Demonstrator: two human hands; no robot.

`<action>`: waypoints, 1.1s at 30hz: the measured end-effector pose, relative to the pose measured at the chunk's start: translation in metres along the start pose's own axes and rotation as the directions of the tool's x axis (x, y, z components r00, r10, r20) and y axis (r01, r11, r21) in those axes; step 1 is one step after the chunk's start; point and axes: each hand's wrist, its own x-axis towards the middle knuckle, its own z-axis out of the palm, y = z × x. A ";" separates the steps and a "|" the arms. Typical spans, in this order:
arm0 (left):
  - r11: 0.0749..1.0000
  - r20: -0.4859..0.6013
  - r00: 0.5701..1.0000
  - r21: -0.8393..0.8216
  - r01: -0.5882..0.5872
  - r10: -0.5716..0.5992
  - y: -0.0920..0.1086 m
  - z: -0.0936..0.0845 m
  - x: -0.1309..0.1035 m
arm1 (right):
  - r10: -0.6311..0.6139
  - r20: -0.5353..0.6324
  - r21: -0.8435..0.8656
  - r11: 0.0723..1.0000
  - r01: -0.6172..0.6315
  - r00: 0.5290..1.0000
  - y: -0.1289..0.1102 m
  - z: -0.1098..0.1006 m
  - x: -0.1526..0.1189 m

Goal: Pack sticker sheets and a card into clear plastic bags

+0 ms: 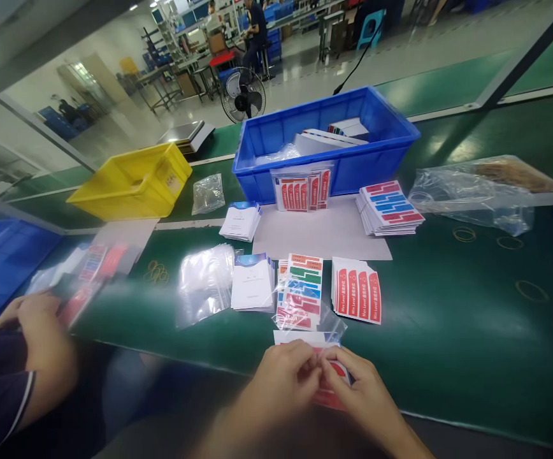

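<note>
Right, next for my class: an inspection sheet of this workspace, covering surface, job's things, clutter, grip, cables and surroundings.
Surface: green bench, partly covered by a pale sheet
Job's things: clear bag and red-printed sheet at the hands; stacked booklets, coloured stickers
Clutter: loose rubber bands, crumpled plastic
Grip: left hand and right hand pinching the clear bag
Cables: one black cable behind the blue bin
Surroundings: fan; co-worker's arm at left

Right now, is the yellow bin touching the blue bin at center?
No, a gap with a small clear bag lies between the yellow bin and the blue bin.
</note>
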 end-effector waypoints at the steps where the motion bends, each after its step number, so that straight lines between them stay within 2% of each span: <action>1: 1.000 -0.021 1.000 0.023 -0.009 0.009 0.001 0.001 0.000 | 0.002 -0.009 -0.005 1.000 -0.002 1.000 -0.001 0.000 0.000; 7: 0.944 -0.131 0.984 0.322 -0.074 0.122 -0.001 0.014 -0.003 | -0.043 -0.014 -0.034 0.998 0.043 0.999 -0.004 0.001 0.001; 10: 0.899 -0.211 0.954 0.425 -0.105 0.211 -0.004 0.019 -0.003 | -0.049 0.006 -0.045 0.998 0.050 0.999 -0.002 0.004 0.000; 14: 0.879 -0.380 0.898 0.476 -0.015 0.221 -0.005 0.014 -0.004 | -0.057 -0.016 -0.059 0.997 0.056 0.998 0.003 0.007 -0.005; 16: 0.874 -0.361 0.909 0.485 -0.009 0.210 -0.002 0.010 -0.006 | -0.055 -0.012 -0.072 0.996 0.054 0.998 0.003 0.004 -0.007; 18: 0.875 -0.232 0.947 0.476 -0.087 0.221 0.002 0.008 -0.009 | -0.050 -0.022 -0.086 0.995 0.048 0.999 0.002 -0.001 -0.007; 20: 0.883 -0.100 0.966 0.437 -0.172 0.238 0.008 0.008 -0.012 | -0.041 -0.052 -0.091 0.995 0.036 0.998 0.000 -0.008 -0.005; 22: 0.902 -0.060 0.972 0.388 -0.187 0.228 0.013 0.009 -0.012 | -0.039 -0.063 -0.085 0.996 0.034 0.997 -0.002 -0.013 -0.003; 25: 0.937 -0.081 0.980 0.318 -0.147 0.182 0.019 0.009 -0.007 | -0.040 0.002 -0.065 0.997 0.040 0.999 -0.005 -0.014 -0.002; 28: 0.954 -0.052 0.982 0.249 -0.165 0.183 0.019 0.007 -0.002 | -0.034 0.036 -0.057 0.998 0.036 0.999 -0.004 -0.010 -0.004; 30: 0.956 -0.076 0.978 0.234 -0.174 0.196 0.015 0.007 0.000 | -0.036 -0.008 -0.071 0.997 0.035 0.999 0.000 -0.008 -0.006; 33: 0.952 -0.247 0.946 0.271 -0.141 0.210 0.007 0.005 -0.003 | -0.048 -0.131 -0.102 0.994 0.035 0.990 0.010 -0.010 -0.009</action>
